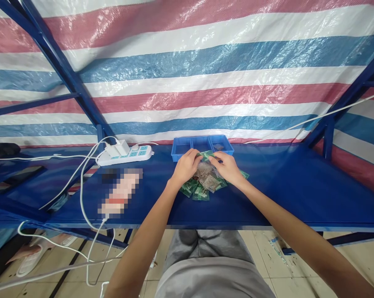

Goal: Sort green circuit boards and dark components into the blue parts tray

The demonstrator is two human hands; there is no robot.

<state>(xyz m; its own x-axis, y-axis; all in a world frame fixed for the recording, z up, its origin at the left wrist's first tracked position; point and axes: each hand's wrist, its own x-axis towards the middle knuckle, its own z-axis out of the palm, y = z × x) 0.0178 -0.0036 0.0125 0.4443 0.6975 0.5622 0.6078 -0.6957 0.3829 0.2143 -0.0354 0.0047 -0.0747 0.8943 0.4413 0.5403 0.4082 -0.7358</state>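
Both hands meet over a pile of small plastic bags (pixel 210 182) on the blue table. Some bags are green and some clear, with small parts inside that I cannot make out. Between the fingertips a small green plastic bag (pixel 206 155) is stretched, one side pinched by my left hand (pixel 187 165), the other by my right hand (pixel 226 166). Just behind the hands stands a blue tray (pixel 174 154) with three compartments. A small item (pixel 218 147) lies in its right compartment; the hands partly cover the tray's front.
A white power strip (pixel 137 155) with plugged-in chargers and white cables is at the left. Nearer lies a blurred-out object (pixel 121 192) with a cable. Blue metal posts (pixel 62 66) and a striped sheet (pixel 205 95) rise behind the table (pixel 286 178). Another person's foot (pixel 34 252) shows lower left.
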